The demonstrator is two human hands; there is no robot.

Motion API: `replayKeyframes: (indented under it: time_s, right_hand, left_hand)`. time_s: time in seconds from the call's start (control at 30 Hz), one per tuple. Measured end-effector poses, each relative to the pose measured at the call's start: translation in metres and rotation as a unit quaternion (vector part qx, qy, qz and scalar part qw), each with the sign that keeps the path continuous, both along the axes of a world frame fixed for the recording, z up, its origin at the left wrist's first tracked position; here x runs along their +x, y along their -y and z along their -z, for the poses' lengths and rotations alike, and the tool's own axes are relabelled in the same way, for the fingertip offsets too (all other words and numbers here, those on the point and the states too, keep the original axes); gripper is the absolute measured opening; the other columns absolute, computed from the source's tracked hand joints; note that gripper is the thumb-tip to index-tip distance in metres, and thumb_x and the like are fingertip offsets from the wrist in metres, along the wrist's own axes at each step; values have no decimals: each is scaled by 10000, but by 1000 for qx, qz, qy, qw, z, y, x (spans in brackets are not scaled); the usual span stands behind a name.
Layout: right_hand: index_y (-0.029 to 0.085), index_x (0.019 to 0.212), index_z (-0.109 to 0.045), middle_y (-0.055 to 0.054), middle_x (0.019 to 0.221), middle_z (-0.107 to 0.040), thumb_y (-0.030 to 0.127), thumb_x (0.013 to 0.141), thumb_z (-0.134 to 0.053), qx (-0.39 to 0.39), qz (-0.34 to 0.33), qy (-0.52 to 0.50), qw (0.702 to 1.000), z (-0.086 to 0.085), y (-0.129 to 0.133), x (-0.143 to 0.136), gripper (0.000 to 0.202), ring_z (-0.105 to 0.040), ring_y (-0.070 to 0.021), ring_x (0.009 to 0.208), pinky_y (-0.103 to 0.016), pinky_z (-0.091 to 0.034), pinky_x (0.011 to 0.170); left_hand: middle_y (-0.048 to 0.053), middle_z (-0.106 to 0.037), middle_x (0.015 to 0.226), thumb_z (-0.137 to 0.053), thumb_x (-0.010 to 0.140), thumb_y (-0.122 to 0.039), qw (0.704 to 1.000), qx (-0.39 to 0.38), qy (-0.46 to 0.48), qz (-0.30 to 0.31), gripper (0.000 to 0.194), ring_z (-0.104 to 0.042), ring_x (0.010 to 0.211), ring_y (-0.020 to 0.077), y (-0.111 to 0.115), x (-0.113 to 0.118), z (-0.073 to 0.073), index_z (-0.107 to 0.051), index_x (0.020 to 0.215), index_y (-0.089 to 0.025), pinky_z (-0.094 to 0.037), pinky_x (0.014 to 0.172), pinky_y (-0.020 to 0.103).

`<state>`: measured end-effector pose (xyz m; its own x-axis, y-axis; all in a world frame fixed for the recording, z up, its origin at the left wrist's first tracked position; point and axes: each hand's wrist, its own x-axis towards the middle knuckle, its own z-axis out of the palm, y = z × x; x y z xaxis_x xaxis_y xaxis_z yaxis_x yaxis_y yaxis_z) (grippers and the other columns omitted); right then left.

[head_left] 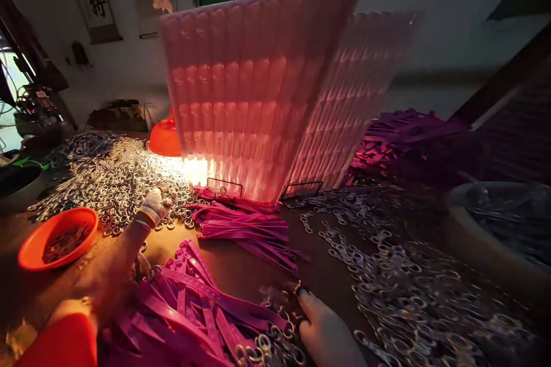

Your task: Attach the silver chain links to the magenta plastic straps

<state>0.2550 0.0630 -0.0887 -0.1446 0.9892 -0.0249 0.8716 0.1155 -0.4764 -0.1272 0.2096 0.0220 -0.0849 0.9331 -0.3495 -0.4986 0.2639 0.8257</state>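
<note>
My left hand point(155, 206), in a pale glove or wrap, reaches to the edge of a heap of metal chains with rings point(124, 178). Its fingers are bent together among the rings; what they grip is hidden. At the lower middle, my right hand point(322, 321) has its thumb and finger closed by a small dark piece that I cannot make out. Beside it lie metal ring clasps point(269, 347) at the ends of magenta straps point(202, 309), which spread in a loose pile between my hands. A flatter bundle of magenta straps point(245, 229) lies farther back.
Clear ribbed plastic panels point(245, 86) stand on wire holders at the back. A lit orange lamp point(165, 137) glows beside them. An orange bowl point(81, 215) of small parts is at left. More metal clasps point(387, 275), a large tub point(465, 206) and purple straps point(408, 132) occupy the right.
</note>
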Motion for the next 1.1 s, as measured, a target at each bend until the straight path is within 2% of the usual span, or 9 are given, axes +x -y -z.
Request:
replayKeyframes:
  time_s: [0.17, 0.3, 0.5, 0.63, 0.77, 0.83, 0.93, 1.0, 1.1]
  right_hand:
    - [221, 1047, -660, -67, 1005, -722, 53, 645, -396, -7, -4, -212, 977, -18, -12, -29, 510, -670, -207, 944, -314, -523, 856]
    - [204, 1074, -637, -62, 924, -711, 155, 775, -428, 27, 11, -332, 943, -50, -26, -60, 368, -651, -203, 823, -308, -541, 736]
    - [190, 1169, -603, -88, 1117, -681, 172, 774, -484, 131, 23, -349, 928, -81, -37, -77, 413, -603, -230, 1056, -381, -461, 973]
    - [178, 1143, -617, -100, 1124, -675, 172, 751, -492, 122, 19, -342, 932, -83, -41, -79, 411, -608, -235, 1036, -395, -466, 966]
    - [182, 1119, -629, -85, 1119, -679, 113, 682, -465, 98, -28, -375, 921, -82, -47, -86, 472, -603, -222, 1058, -360, -473, 944]
    - [172, 1109, -623, -80, 1072, -686, 146, 702, -477, 83, -8, -419, 904, -85, -49, -90, 434, -622, -211, 998, -332, -503, 866]
    - [161, 1072, -629, -51, 934, -691, 219, 729, -525, 55, 45, -473, 878, -90, -48, -89, 363, -626, -175, 813, -270, -501, 667]
    - [160, 1045, -647, -19, 808, -675, 244, 731, -565, 37, 62, -481, 874, -93, -44, -87, 336, -584, -145, 690, -240, -454, 585]
    - [157, 1027, -666, 0, 728, -656, 266, 725, -591, 17, 74, -486, 871, -89, -37, -82, 329, -525, -122, 609, -230, -409, 546]
  left_hand:
    - [-20, -519, 639, -478, 934, -131, 997, -20, 43, 62, 111, -467, 424, 45, 19, 58, 16, -574, 881, -115, -193, 293, 111]
    - [1, -551, 615, -599, 853, -171, 983, -33, 65, 169, 78, -456, 388, 64, 49, 110, 21, -625, 897, -112, -214, 284, 140]
    - [0, -551, 561, -681, 799, -347, 964, 45, -31, 261, 210, -452, 412, 67, 78, 141, 32, -653, 810, -139, -276, 357, 165]
    - [27, -557, 529, -623, 836, -441, 941, 93, -130, 299, 345, -437, 398, 79, 87, 140, 29, -617, 660, -145, -263, 373, 203]
    - [43, -568, 515, -650, 816, -348, 929, 117, -160, 313, 290, -472, 412, 89, 87, 133, 27, -633, 631, -126, -295, 389, 197]
    - [29, -558, 531, -661, 804, -290, 948, 85, -88, 294, 207, -472, 412, 83, 81, 123, 25, -646, 689, -118, -299, 378, 178]
    - [11, -540, 578, -589, 852, -224, 964, 4, 121, 236, 128, -490, 437, 82, 64, 95, 19, -654, 861, -114, -297, 347, 140]
    - [50, -574, 646, -500, 921, -263, 956, -16, 230, 183, 207, -563, 522, 117, 50, 71, 14, -639, 957, -113, -293, 328, 125]
    - [133, -638, 823, -390, 976, -405, 960, -5, 273, 62, 359, -659, 712, 193, 32, 38, 12, -605, 1012, -119, -326, 316, 127]
